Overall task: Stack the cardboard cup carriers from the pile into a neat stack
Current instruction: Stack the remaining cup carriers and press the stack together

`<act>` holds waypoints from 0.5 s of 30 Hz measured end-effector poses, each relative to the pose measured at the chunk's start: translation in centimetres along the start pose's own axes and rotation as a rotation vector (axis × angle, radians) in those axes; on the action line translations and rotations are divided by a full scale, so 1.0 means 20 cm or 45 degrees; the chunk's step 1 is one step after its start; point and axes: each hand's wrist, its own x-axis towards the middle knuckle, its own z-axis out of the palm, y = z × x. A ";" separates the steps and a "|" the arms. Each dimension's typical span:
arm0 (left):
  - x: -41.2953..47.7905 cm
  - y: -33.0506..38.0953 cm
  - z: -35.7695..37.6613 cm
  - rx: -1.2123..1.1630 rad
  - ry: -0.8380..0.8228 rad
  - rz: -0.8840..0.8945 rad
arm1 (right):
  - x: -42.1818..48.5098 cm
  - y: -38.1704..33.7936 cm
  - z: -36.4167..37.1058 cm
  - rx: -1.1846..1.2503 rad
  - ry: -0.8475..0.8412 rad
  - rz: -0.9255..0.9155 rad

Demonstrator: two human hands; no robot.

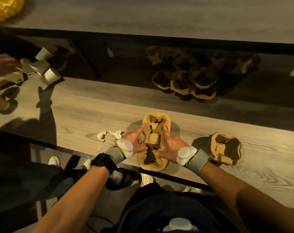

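A tan two-cup cardboard carrier point(155, 140) lies lengthwise at the near edge of the wooden table point(85, 111), its near end jutting past the edge. My left hand point(134, 142) grips its left side, forefinger stretched along the rim. My right hand point(172, 146) grips its right side, thumb on the rim. A second carrier point(225, 148) sits alone to the right, apart from my hands. The pile of carriers point(191, 73) lies in shadow at the far side, jumbled.
Torn white paper scraps point(109, 134) lie left of my left hand. At far left another person's hand point(3, 64) reaches over several paper cups point(40, 68). A dark strip runs along the table's far side.
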 end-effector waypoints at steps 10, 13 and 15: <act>0.10 -0.07 0.00 0.158 -0.183 0.015 | 0.05 0.08 0.04 -0.115 -0.073 0.057; 0.16 -0.03 -0.06 0.126 -0.099 0.081 | 0.06 0.10 -0.02 -0.028 -0.117 0.060; 0.23 0.03 -0.11 0.036 -0.044 0.127 | 0.09 0.13 -0.07 0.055 -0.050 0.086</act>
